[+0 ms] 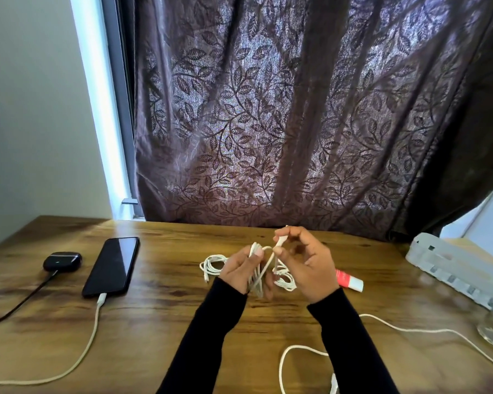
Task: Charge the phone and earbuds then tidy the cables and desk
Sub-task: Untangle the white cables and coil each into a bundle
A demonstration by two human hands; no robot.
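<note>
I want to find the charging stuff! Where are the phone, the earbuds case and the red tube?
phone (113,265): head view, middle of its dark screen.
earbuds case (62,260): head view, top of the lid.
red tube (342,277): head view, its red body.

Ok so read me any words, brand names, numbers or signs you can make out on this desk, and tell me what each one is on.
No text here can be read.
Red and white tube: a faint light mark on the red part, too blurred to read.
Earbuds case: only a small lit dot, no lettering visible.
Phone: dark screen, nothing shown.
Power strip: no legible marking.
</note>
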